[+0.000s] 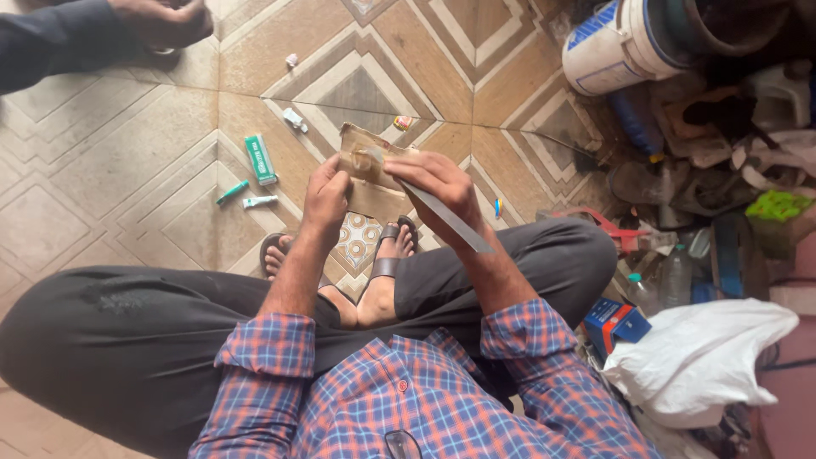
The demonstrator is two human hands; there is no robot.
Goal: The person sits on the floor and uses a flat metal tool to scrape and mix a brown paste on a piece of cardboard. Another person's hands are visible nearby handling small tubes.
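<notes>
The person wears a plaid shirt (408, 399) in blue, orange-red and white checks, buttoned down the front with small round buttons. Its sleeves are rolled up, forming thick cuffs: the left sleeve (265, 344) ends in a broad folded band, and the right sleeve (529, 327) does likewise. A pair of dark-framed glasses (401, 444) hangs at the shirt front. The trousers (127, 340) are dark grey to black, with a dusty smudge on the left thigh. On the feet are dark strapped sandals (384, 265), open at the toes.
</notes>
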